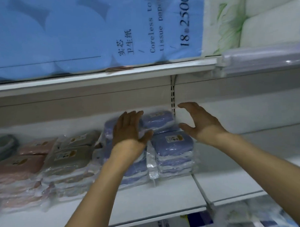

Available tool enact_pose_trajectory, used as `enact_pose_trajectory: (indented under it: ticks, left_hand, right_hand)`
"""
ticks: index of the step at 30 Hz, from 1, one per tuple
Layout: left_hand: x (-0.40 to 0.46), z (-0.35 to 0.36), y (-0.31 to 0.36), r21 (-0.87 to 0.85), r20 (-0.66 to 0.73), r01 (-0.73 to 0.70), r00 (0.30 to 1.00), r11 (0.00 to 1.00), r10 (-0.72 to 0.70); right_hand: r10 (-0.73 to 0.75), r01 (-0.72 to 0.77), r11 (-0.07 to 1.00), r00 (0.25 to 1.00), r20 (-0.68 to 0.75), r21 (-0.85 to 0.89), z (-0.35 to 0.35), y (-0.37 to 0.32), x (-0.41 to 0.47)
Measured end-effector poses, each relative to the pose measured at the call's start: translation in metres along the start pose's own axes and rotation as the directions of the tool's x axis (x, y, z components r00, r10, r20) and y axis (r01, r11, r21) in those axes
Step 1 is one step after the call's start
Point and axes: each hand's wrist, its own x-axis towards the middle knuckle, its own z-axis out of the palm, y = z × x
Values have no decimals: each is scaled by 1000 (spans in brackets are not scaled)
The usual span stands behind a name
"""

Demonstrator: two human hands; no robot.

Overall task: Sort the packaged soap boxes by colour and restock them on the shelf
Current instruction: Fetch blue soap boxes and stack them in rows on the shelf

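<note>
Head view: the left hand lies flat, fingers straight, on the left stack of purple soap boxes on the shelf. The right hand hovers spread and empty beside the rear purple box. Grey soap boxes and pink soap boxes sit further left. Squaring the purple stacks likely wants even pressure from both sides, since the slippery wrappers could slide.

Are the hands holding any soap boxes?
No. The left hand lies flat on the purple soap boxes; the right hand is open in the air beside them.
</note>
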Motion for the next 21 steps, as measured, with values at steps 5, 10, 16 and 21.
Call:
enact_pose_trajectory:
  ticks: [5,10,16,21]
  left_hand:
    - [-71,31,95,13,-16,-121,992,993,121]
    - [-143,77,203,-104,56,-199,977,975,205]
    - [-225,132,333,-238,265,-229,920,944,290]
    - [-285,180,416,-372,397,-222,840,901,371]
  right_hand:
    - [-48,15,986,980,-192,-167,-37,35,-117]
    - [35,-81,947,988,-151,-311,-92,93,-248]
    - [264,-238,878,965,6,-416,-165,164,-406]
    - [488,-406,797,869,80,-448,-215,212,-510]
